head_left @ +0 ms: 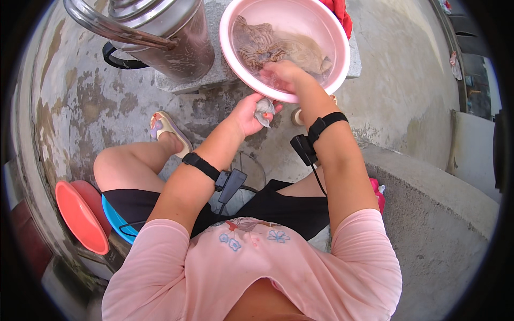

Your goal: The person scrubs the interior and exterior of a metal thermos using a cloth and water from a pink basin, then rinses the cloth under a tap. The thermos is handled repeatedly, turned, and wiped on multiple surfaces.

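Just outside the near rim of a pink basin [338, 80], my left hand [247, 115] is closed round a small crumpled grey piece [264, 111], thin and cloth-like; its exact kind does not show. My right hand [284, 76] dips over the rim into the water in the basin. Its fingers lie against the lower edge of a brown striped cloth [257, 40], blurred by the water, so their grip cannot be made out. Beside that cloth, a plainer tan cloth [305, 51] lies soaked in the same water.
A large metal pail [179, 51] with a lid and curved handle stands left of the basin, on a stone slab [187, 84]. Red fabric [340, 13] lies behind the basin. At my left are an orange basin [80, 219] and a blue one [115, 218]. A concrete ledge [428, 187] runs along my right.
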Motion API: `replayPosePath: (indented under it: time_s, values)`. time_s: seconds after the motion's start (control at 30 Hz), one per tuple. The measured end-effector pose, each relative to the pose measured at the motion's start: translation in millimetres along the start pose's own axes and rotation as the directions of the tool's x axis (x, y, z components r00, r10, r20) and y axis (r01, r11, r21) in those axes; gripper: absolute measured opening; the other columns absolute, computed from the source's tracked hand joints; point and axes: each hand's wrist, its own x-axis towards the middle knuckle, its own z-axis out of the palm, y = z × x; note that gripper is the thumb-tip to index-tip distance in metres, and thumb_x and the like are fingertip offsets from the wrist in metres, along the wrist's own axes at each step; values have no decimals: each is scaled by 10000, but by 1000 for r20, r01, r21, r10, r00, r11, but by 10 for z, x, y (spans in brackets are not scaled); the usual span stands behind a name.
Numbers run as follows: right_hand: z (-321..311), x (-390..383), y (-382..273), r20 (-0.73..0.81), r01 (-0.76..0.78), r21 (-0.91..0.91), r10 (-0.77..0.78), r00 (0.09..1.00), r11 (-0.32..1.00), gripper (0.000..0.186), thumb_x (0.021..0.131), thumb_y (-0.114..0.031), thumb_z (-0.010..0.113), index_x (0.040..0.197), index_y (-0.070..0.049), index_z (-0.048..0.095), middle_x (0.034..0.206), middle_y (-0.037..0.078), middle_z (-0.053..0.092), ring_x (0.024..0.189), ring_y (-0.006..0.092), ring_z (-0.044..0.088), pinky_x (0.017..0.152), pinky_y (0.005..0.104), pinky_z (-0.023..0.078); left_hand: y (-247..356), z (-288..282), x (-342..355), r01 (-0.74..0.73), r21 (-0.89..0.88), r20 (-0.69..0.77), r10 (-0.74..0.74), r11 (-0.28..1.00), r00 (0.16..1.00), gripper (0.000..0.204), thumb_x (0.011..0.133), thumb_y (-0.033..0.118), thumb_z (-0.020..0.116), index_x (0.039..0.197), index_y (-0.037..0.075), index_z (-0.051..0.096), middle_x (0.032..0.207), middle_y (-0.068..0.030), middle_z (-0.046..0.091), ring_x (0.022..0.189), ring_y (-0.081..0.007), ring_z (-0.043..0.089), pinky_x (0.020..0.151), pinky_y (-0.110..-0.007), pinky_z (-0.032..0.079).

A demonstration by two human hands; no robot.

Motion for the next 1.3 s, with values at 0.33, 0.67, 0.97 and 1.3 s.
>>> replayPosePath:
  time_s: [0.33, 0.67, 0.97, 1.3]
  values:
    - [212, -1075, 372, 237, 333, -345, -262, 935, 877, 321, 922, -149, 603, 1187, 32, 624, 1113, 166, 678, 1021, 234, 668, 887, 341, 525, -77, -57, 186, -73, 51, -90, 78, 996, 993, 222, 986, 229, 431, 1014, 94, 604, 985, -51, 647, 891, -165, 621, 715, -323, 498]
    - [366, -879, 942, 17, 288, -730, -404, 915, 620, 427, 840, -151, 647, 1237, -8, 584, 1046, 199, 690, 962, 346, 663, 843, 398, 518, 89, -249, -266, -60, -15, -18, 59, 998, 998, 295, 961, 280, 445, 1079, 41, 570, 1080, -148, 624, 1003, -303, 603, 913, -435, 483]
    - [438, -717, 1109, -44, 253, -518, -321, 946, 817, 347, 846, -57, 553, 1181, -3, 624, 850, 110, 684, 778, 154, 662, 685, 329, 536, 121, -341, -403, -73, 495, -218, 206, 866, 954, 240, 973, 97, 506, 1202, 63, 566, 1117, -100, 635, 984, -230, 632, 836, -403, 524]
    - [420, -948, 968, 4, 379, -460, -425, 905, 803, 349, 855, -45, 514, 1184, 9, 617, 996, 114, 675, 890, 204, 647, 823, 335, 525, 177, -318, -375, -52, 418, -538, 293, 907, 790, 365, 942, 384, 599, 1173, 102, 615, 1231, -97, 597, 1149, -252, 548, 978, -528, 401]
